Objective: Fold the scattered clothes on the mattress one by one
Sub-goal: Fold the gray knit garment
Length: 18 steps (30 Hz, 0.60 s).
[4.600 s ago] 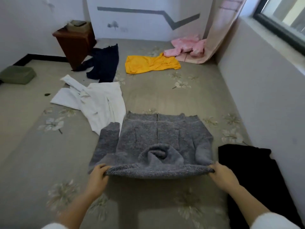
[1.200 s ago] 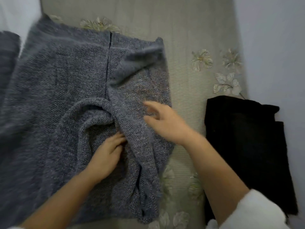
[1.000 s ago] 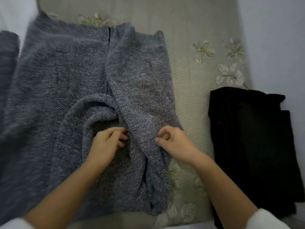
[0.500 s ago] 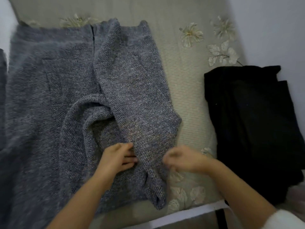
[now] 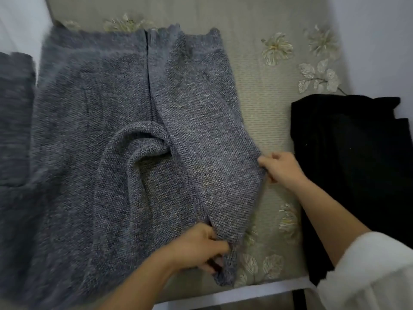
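Grey knit sweater [image 5: 107,135] lies flat on the floral mattress [image 5: 268,104], right sleeve folded diagonally across it. Left hand [image 5: 199,247] pinches the near cuff; right hand [image 5: 279,166] grips the fold's right edge. Folded black garment [image 5: 353,157] lies right, beside a pale wall [image 5: 380,41].

Only open lane is the bare strip of mattress [image 5: 263,121] between the grey sweater [image 5: 89,153] and the black garment [image 5: 348,153], widest toward the far edge. The right hand [image 5: 279,167] and its arm cut across it nearer the near edge, and the wall [image 5: 380,30] boxes in the right edge.
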Each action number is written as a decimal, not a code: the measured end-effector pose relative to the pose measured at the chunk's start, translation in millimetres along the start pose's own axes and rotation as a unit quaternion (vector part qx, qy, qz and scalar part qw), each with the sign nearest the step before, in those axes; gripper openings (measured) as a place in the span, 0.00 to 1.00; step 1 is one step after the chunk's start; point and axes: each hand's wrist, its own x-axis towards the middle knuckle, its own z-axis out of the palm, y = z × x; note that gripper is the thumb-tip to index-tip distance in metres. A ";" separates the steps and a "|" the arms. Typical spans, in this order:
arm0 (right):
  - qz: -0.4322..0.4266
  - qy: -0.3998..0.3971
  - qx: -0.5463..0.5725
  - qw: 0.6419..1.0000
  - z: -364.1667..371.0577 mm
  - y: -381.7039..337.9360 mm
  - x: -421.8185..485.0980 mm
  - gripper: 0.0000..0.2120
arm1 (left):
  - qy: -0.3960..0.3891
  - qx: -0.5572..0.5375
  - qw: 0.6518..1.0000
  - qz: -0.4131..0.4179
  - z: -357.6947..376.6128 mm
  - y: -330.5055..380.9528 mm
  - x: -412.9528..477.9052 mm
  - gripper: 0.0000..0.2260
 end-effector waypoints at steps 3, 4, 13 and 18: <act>0.001 -0.029 -0.097 0.995 7.3 2.1 0.8 0.10 | -0.005 0.029 0.999 -0.015 -4.8 -3.8 2.7 0.08; -0.007 -0.015 -0.134 0.991 7.3 -3.6 0.7 0.13 | -0.024 0.020 0.999 -0.024 -10.3 -0.7 0.2 0.08; -0.233 0.051 -0.240 0.941 36.1 -81.2 20.5 0.24 | 0.288 -0.195 0.919 0.187 -149.5 106.9 -23.0 0.06; -0.300 -0.019 -0.313 0.901 71.7 -111.4 39.0 0.35 | 0.420 -0.239 0.858 0.173 -234.6 138.8 21.8 0.06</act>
